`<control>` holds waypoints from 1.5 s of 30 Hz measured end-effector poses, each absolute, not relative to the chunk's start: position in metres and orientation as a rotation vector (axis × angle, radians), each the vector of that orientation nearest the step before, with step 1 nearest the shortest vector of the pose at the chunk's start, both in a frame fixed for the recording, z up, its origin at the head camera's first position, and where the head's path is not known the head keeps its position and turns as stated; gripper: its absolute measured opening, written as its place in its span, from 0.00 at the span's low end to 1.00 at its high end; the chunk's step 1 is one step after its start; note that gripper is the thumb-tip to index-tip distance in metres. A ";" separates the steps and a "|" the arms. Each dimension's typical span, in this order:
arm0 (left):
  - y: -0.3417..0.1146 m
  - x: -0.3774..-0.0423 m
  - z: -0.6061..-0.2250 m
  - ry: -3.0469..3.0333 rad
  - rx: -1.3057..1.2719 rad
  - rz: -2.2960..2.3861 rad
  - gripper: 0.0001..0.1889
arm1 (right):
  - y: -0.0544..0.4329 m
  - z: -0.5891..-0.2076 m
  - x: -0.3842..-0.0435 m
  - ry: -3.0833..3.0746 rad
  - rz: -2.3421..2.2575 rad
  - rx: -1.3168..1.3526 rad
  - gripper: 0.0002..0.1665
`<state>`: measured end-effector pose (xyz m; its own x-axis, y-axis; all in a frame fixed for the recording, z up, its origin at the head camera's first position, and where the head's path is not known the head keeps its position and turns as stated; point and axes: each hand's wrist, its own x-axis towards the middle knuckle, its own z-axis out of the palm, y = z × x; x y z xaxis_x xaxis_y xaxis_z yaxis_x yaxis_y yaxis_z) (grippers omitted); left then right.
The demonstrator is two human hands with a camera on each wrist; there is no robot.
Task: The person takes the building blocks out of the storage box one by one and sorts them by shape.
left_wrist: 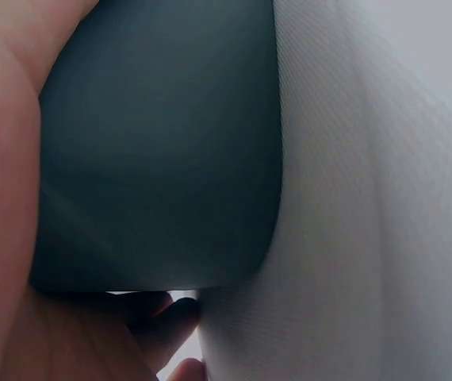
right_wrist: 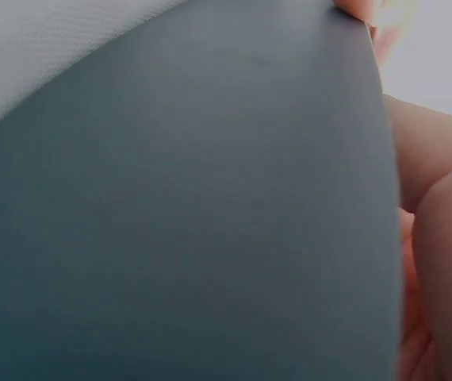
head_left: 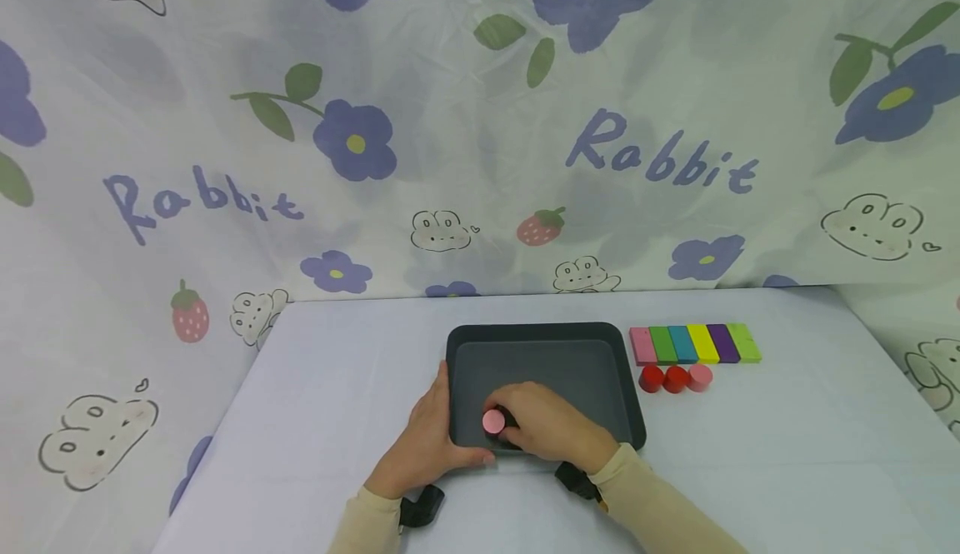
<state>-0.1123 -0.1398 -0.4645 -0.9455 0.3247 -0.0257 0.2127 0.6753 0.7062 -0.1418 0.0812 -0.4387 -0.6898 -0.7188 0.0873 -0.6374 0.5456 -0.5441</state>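
Near the front left of the dark grey baking tray (head_left: 555,371), my right hand (head_left: 547,421) pinches a round pink block (head_left: 493,421) between thumb and fingers. Its flat top faces up. My left hand (head_left: 427,433) lies around the tray's front left corner, fingers along the left wall and thumb along the front rim. In the left wrist view the tray's outer wall (left_wrist: 162,143) stands between thumb and fingers. The right wrist view shows mostly the tray's outer wall (right_wrist: 210,198), which hides the pink block there.
To the right of the tray lies a row of coloured rectangular blocks (head_left: 693,343). In front of them stand two red round blocks (head_left: 652,379) and another pink one (head_left: 701,377). A white cloth covers the table (head_left: 337,354); a printed rabbit curtain (head_left: 465,162) hangs behind.
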 end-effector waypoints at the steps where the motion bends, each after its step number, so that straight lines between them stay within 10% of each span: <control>1: -0.140 -0.112 -0.465 2.737 0.443 1.126 0.76 | 0.082 -0.439 -0.141 2.636 -0.844 -1.152 0.17; 45: -0.139 -0.112 -0.465 2.778 0.424 1.065 0.76 | 0.126 -0.431 -0.132 2.836 -1.002 -0.903 0.20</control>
